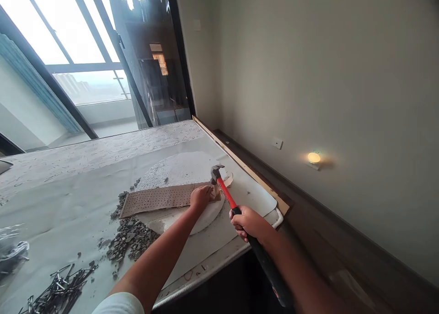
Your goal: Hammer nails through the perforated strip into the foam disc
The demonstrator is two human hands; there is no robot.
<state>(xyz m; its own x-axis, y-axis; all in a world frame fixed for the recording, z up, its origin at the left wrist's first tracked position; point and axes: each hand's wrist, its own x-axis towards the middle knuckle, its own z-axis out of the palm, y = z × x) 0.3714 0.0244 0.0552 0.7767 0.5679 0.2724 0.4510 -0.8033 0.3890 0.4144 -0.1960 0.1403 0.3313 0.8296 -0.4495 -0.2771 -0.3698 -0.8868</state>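
Observation:
My right hand (245, 221) is wrapped round the black grip of a claw hammer (227, 193) with a red shaft. Its metal head hangs just above and beside my left hand (201, 197). Those left fingers are pinched together over the right end of a brown perforated strip (157, 199); what they hold, if anything, is too small to make out. Beneath the strip lies a round white sheet (187, 165). At the right end, near the hammer head, a pale crumpled scrap (228, 180) shows.
Grey stone chips (128, 240) lie around the strip's left end. A heap of nails (61, 289) sits at lower left, near a clear plastic bag (13, 250). A wooden edge strip (240, 161) runs along the bed-like surface's right side, beside a wall with a lit night light (313, 157).

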